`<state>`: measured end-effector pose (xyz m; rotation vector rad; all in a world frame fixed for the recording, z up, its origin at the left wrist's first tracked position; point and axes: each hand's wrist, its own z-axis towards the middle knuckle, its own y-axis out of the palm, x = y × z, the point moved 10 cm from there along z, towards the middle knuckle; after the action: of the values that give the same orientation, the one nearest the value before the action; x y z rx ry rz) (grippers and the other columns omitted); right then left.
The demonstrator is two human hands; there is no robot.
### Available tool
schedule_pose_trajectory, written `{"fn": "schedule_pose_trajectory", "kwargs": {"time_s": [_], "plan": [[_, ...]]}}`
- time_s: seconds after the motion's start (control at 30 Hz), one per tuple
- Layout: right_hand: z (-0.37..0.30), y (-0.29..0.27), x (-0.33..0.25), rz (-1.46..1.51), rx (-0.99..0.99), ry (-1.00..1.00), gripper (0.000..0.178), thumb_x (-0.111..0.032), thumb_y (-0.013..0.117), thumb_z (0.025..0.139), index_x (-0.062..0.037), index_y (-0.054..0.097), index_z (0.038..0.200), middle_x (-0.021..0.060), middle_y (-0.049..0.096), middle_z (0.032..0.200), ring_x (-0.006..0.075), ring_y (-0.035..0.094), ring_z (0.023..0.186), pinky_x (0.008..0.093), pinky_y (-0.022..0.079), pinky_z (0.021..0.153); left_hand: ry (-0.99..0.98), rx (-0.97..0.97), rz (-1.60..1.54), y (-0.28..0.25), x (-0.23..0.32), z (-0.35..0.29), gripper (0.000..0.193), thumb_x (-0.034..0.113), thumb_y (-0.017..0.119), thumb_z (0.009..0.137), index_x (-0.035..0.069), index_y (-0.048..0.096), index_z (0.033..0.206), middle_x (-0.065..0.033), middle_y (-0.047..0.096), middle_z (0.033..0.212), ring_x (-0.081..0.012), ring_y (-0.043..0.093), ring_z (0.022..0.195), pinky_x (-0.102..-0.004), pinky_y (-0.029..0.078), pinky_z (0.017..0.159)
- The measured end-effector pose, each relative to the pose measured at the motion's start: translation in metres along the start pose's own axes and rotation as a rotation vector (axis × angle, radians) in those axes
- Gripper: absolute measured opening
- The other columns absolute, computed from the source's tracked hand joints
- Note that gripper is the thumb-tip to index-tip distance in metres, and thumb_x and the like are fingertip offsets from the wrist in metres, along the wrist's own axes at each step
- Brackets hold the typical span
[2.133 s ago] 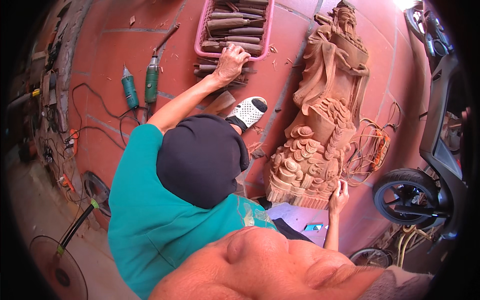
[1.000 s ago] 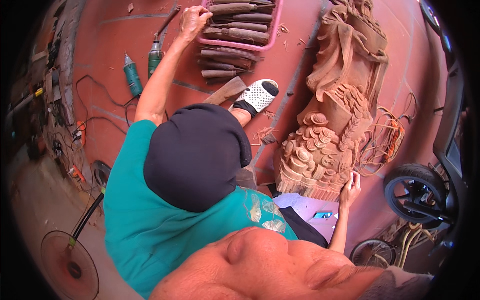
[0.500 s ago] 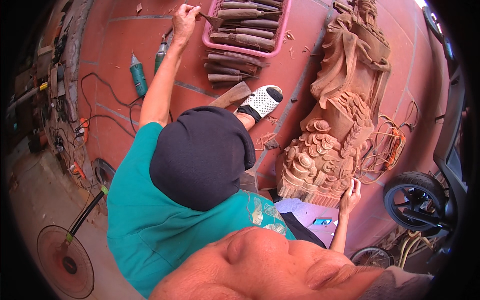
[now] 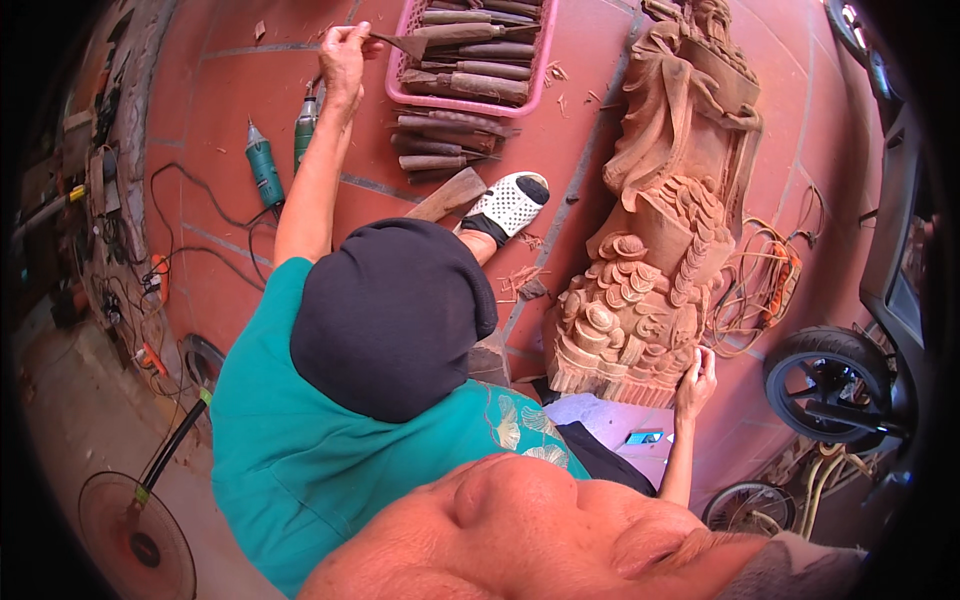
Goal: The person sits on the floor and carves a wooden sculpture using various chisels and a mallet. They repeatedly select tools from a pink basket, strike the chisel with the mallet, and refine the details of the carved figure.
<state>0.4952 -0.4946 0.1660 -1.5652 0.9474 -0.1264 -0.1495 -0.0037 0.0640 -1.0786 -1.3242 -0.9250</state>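
Observation:
My left hand [image 4: 343, 62] reaches far forward to the pink basket's left side. Its fingertips pinch a carving chisel [image 4: 408, 44] with a flared, fan-shaped blade, pointing toward the basket. Carving tools [image 4: 490, 70] with worn wooden handles fill the pink basket [image 4: 541, 80]. Several more tools [image 4: 432, 146] lie in a row just below it on the floor. To the right lies a long reddish wood carving [image 4: 650, 270] with draped folds and round coin-like relief. My right hand [image 4: 695, 383] grips the near right corner of its base; the fingertips are partly hidden there.
Two green power tools [image 4: 265, 168] with cords lie left of my left forearm. A wooden block [image 4: 446, 194] is beside my white clog [image 4: 508, 206]. An orange cord bundle [image 4: 778, 285] and a motorbike wheel [image 4: 828, 384] are to the right. A fan [image 4: 140, 540] stands lower left.
The view has shifted slightly, so the floor things appear farther left. My left hand has drawn a little left with the chisel; my right hand stays at the carving's base.

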Motion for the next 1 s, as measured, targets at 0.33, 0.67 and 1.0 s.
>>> {"fn": "schedule_pose_trajectory", "kwargs": {"time_s": [0.33, 0.67, 1.0], "plan": [[-0.001, 0.001, 0.005, -0.019, 0.018, -0.008, 0.018, -0.019, 0.055, 0.1, -0.004, 0.065, 0.103, 0.0169, 0.067, 0.088, 0.0296, 0.064, 0.076, 0.0387, 0.05, 0.071, -0.175, -0.118, -0.236, 0.029, -0.01, -0.021, 0.014, 0.012, 0.065, 0.096, -0.001, 0.06, 0.097, -0.015, 0.072, 0.084, -0.0214, 0.072, 0.066, -0.0303, 0.06, 0.059], [-0.001, 0.0, -0.001, -0.005, 0.033, -0.023, 0.019, -0.02, 0.056, 0.1, -0.0037, 0.065, 0.102, 0.0163, 0.066, 0.084, 0.0272, 0.063, 0.072, 0.0377, 0.049, 0.069, 0.671, -0.278, 0.978, 0.096, 0.012, 0.036, 0.024, 0.025, 0.07, 0.089, 0.007, 0.071, 0.104, -0.0122, 0.071, 0.096, -0.029, 0.068, 0.092, -0.0412, 0.053, 0.084], [-0.001, 0.0, -0.007, 0.01, 0.026, -0.022, 0.02, -0.02, 0.056, 0.1, -0.0023, 0.065, 0.103, 0.0135, 0.066, 0.083, 0.0211, 0.061, 0.071, 0.0344, 0.05, 0.07, 0.814, -0.673, 1.39, 0.219, -0.036, 0.067, 0.025, 0.028, 0.061, 0.087, 0.014, 0.064, 0.108, -0.0159, 0.064, 0.095, -0.0339, 0.064, 0.094, -0.0497, 0.052, 0.074]]}}
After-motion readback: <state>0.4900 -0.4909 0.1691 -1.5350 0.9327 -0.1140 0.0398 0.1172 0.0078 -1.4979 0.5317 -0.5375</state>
